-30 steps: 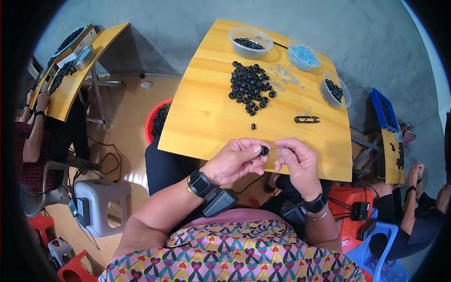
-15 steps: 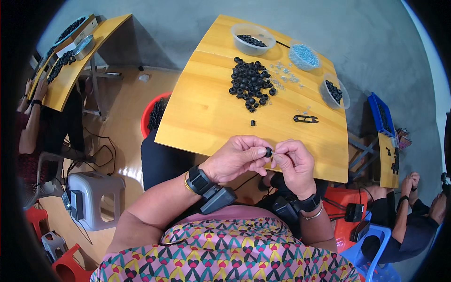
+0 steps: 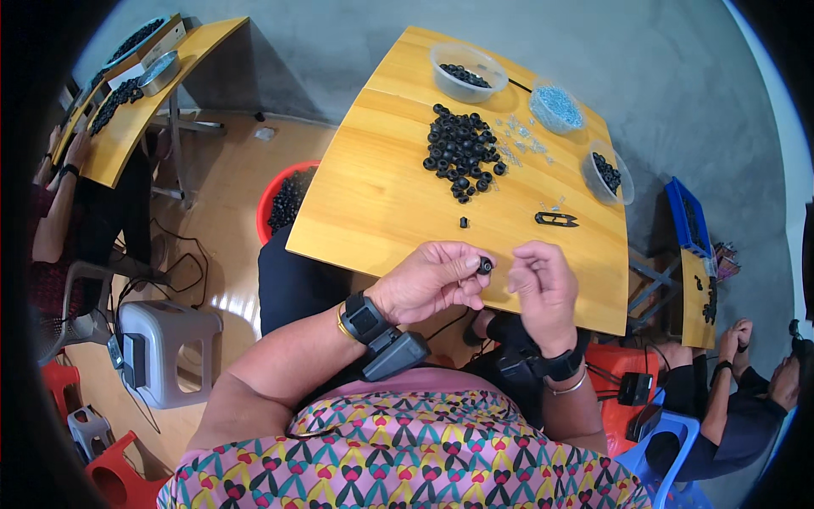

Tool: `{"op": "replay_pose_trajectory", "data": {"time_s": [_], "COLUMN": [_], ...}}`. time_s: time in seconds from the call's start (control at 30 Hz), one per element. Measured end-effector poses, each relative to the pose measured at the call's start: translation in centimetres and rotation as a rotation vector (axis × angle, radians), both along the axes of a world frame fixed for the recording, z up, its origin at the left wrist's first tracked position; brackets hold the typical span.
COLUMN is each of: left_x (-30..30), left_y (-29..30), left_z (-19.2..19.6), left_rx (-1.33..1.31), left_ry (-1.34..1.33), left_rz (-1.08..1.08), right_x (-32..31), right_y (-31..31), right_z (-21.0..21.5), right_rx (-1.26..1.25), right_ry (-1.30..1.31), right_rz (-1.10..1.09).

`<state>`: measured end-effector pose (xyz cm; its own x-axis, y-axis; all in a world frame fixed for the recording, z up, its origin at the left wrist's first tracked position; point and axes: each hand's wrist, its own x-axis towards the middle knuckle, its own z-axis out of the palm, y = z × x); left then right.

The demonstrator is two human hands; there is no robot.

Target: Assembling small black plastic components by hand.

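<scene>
My left hand (image 3: 432,280) pinches a small black ring-shaped part (image 3: 485,265) between thumb and fingertips, just off the near edge of the yellow wooden table (image 3: 373,195). My right hand (image 3: 543,284) hovers a little to its right, fingers curled, with nothing clearly visible in it. A pile of the same black parts (image 3: 459,151) lies on the table's middle. One loose black part (image 3: 464,222) sits alone nearer to me. Black snips (image 3: 555,220) rest to the right.
Clear tubs stand at the far edge: one with black parts (image 3: 468,72), one with pale blue bits (image 3: 557,105), another with black parts (image 3: 608,174). A red bucket (image 3: 284,204) sits beside the table. Other people work at left (image 3: 59,212) and lower right (image 3: 729,399).
My hands have drawn apart: the right hand pulled back to the right, while the left keeps the black part. The view shifted slightly.
</scene>
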<state>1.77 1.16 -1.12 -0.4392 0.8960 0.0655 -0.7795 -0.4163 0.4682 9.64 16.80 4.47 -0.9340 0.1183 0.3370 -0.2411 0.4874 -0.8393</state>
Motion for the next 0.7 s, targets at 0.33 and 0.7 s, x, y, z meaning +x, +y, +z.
{"op": "replay_pose_trajectory", "data": {"time_s": [0.33,0.7], "left_x": [0.0,0.1], "left_y": [-0.4,-0.7], "left_z": [0.5,0.9], "left_rx": [0.011,-0.079], "left_ry": [-0.042,-0.039], "left_rz": [-0.001,0.043], "right_x": [-0.4,-1.1], "right_y": [-2.0,-1.2], "right_z": [0.5,-1.5], "right_rx": [0.078,-0.044], "right_ry": [0.04,-0.028], "right_rz": [0.012,0.062]}}
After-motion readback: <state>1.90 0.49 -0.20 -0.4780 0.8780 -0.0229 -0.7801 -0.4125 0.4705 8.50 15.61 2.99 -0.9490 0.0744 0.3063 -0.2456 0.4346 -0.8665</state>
